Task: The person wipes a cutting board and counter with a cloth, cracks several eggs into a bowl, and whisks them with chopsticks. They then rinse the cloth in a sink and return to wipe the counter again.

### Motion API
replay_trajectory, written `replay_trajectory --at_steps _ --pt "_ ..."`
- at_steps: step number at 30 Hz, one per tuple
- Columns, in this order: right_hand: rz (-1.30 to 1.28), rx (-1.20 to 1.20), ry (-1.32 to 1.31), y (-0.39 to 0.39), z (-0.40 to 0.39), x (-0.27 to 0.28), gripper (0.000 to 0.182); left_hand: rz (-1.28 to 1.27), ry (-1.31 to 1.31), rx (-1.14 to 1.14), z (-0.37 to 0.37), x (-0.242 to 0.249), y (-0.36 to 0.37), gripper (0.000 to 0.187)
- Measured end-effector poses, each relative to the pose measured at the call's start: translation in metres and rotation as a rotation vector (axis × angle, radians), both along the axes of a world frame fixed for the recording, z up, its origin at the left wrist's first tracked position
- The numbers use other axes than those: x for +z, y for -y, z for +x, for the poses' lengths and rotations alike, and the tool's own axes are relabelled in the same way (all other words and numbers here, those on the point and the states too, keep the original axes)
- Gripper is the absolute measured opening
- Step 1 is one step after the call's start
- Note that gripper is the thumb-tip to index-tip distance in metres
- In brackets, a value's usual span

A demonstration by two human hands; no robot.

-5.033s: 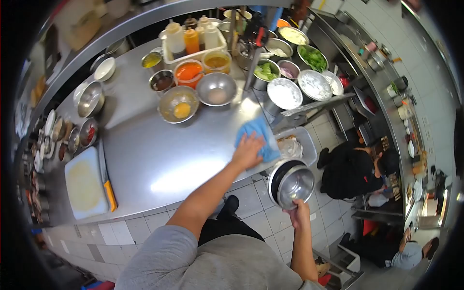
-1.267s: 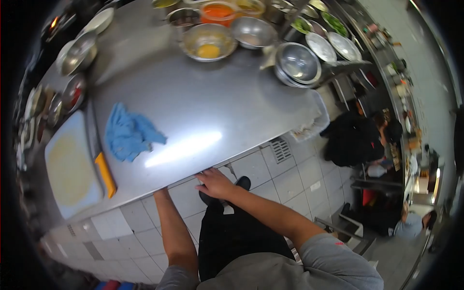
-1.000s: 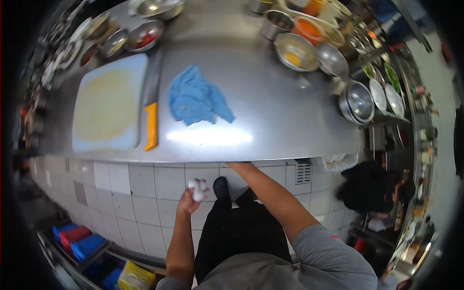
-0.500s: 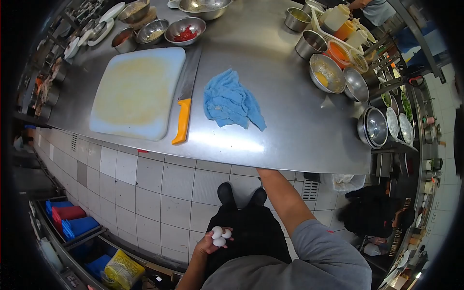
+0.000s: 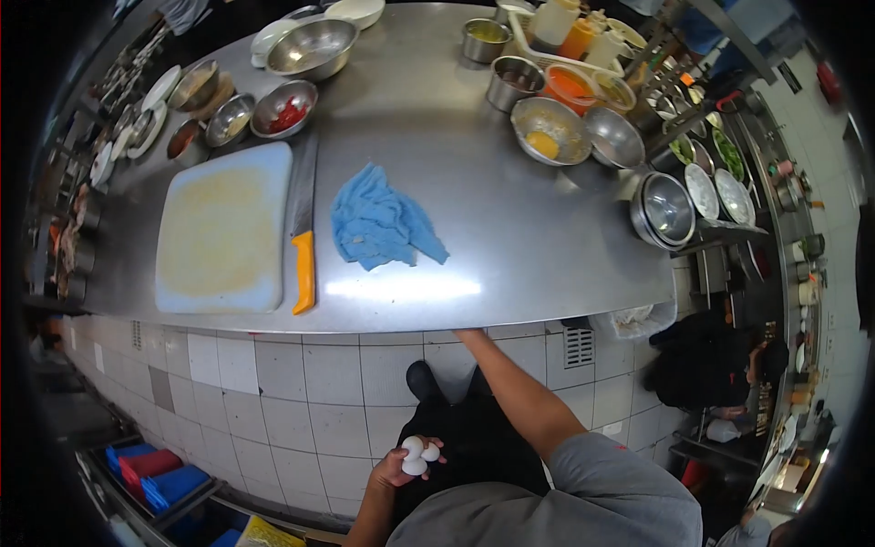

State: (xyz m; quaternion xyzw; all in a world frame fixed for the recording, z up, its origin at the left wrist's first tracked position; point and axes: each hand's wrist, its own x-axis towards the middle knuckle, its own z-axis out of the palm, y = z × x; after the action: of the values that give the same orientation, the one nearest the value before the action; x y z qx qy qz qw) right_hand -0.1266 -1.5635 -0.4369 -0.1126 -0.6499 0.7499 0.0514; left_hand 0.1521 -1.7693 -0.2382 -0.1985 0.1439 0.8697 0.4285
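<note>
My left hand (image 5: 396, 469) is closed around three white eggs (image 5: 414, 465), held low in front of my thighs. Reaching forward, my right arm passes beneath the front edge of the steel table (image 5: 510, 264), which hides the fingers of that hand. On the tabletop above lies a crumpled blue cloth (image 5: 378, 219). To its left is a knife (image 5: 304, 264) with a yellow handle, alongside a white cutting board (image 5: 223, 232) with yellowish stains. A metal bowl (image 5: 553, 137) holding something yellow, like egg yolk, stands at the right.
Nested steel bowls (image 5: 663, 211) sit at the table's right corner. Squeeze bottles (image 5: 579, 38) and an orange container (image 5: 569, 87) stand at the back right. A bowl with red pieces (image 5: 284, 109) is beyond the board. Another person (image 5: 702, 365) in black is at the right.
The view has shifted, so the table items appear lower and farther left. My left hand still holds the eggs, and my right hand stays under the table edge.
</note>
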Motion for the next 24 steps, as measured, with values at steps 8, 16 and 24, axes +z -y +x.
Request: replay_trajectory --at_steps 8,16,24 --pt "-0.501 0.703 0.67 -0.076 0.129 0.303 0.032 0.0 -0.048 -0.15 -0.031 0.023 0.004 0.06" --pt "1.133 0.065 0.192 -0.173 -0.175 0.368 0.071 -0.017 -0.079 -0.162 -0.053 0.045 0.0 0.059" --pt "1.17 -0.043 0.131 -0.214 -0.132 0.365 0.029 -0.071 -0.175 -0.157 -0.069 0.073 -0.007 0.052"
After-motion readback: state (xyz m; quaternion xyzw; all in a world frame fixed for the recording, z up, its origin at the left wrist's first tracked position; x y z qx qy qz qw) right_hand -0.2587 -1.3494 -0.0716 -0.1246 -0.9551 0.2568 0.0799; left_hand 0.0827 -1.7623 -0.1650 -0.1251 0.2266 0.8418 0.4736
